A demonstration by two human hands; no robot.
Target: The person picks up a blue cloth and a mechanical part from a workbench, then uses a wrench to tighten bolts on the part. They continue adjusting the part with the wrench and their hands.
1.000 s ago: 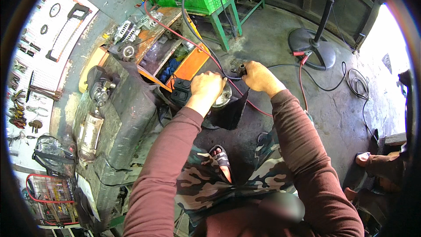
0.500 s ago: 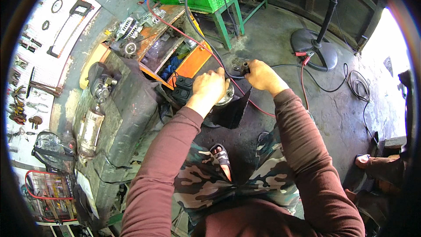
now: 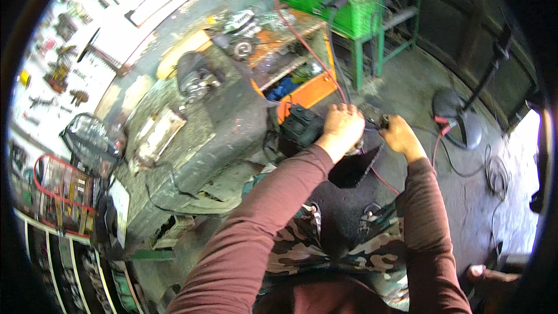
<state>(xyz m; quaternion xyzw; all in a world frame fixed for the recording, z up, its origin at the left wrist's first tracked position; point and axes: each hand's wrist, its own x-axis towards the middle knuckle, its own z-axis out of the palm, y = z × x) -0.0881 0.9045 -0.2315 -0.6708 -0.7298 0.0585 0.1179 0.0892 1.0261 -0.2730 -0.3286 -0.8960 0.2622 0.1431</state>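
Note:
My left hand [image 3: 344,127] is closed over the top of a machine on the floor, fingers curled; what they grip is hidden. Beside it, my right hand [image 3: 403,138] is wrapped round a dark metal piece with a round end [image 3: 384,121]; its kind is unclear. Left of the hands sits the machine's black box-shaped part [image 3: 302,125]. A black flat panel [image 3: 354,170] slants below them, and a bit of shiny metal shows under my left wrist. A red cable [image 3: 310,46] and a black cable run down behind the hands.
At left, a cloth-covered bench [image 3: 224,125] carries a metal cylinder [image 3: 160,135] and mechanical parts. An open orange cabinet [image 3: 317,90] and a green crate [image 3: 343,9] stand behind. A stand with a round base [image 3: 453,113] and coiled cable [image 3: 497,177] are at right. Another person's foot [image 3: 478,273] shows lower right.
My view has swung left, so the bench, machine and hands appear further right, with some blur. Both hands remain closed at the machine, in much the same grip.

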